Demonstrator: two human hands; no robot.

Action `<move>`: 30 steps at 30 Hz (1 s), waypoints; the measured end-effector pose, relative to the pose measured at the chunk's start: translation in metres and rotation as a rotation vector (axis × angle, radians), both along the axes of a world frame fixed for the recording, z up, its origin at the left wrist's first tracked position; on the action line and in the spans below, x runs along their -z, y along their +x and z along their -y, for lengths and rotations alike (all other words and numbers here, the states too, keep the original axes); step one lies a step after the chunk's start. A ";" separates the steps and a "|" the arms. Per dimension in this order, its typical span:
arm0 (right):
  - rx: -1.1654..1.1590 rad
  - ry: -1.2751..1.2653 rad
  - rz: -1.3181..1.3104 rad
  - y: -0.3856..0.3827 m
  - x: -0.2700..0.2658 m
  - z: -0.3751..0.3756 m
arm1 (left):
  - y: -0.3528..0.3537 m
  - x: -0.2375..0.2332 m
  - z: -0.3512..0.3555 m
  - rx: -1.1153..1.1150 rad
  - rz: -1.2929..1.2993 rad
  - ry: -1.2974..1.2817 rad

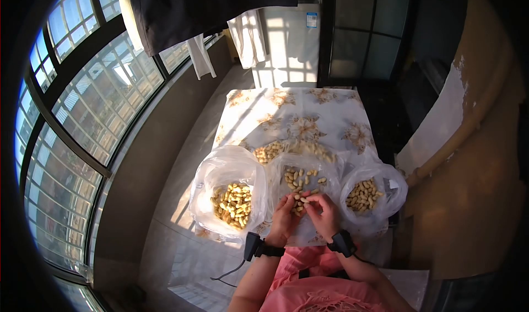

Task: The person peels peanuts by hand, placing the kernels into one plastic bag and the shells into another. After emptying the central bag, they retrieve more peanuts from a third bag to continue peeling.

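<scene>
My left hand (283, 217) and my right hand (324, 216) meet over the front of the middle plastic bag (274, 174). Both are closed, with their fingertips around unshelled peanuts (299, 198); how many each hand holds is hard to make out. Loose peanuts (296, 175) lie in the middle bag just beyond my fingers. To the left, an open clear bag (204, 188) contains a large heap of peanuts (233, 204). On the right, a smaller open bag (394, 193) holds another heap of peanuts (362, 195). Black bands are strapped on both wrists.
The bags stand on a table with a flowered white cloth (330, 111). Behind them more peanuts (270, 151) lie under or in clear plastic. Barred windows (110, 97) line the left, dark clothes (209, 9) hang overhead, and a white appliance (286, 42) stands beyond the table.
</scene>
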State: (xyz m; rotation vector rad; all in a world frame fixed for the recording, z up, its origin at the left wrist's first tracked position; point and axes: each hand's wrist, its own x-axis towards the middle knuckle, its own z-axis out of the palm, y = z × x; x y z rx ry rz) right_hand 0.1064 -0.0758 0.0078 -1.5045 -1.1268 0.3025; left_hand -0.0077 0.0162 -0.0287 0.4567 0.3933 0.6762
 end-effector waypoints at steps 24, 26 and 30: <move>-0.019 0.063 0.040 0.000 -0.004 -0.001 | -0.003 0.001 -0.003 0.068 -0.126 0.065; -0.018 0.068 0.054 0.001 -0.004 -0.001 | -0.004 -0.008 -0.001 0.046 -0.118 -0.032; -0.017 0.063 0.051 0.001 -0.005 0.000 | -0.004 -0.005 -0.001 0.055 -0.103 0.008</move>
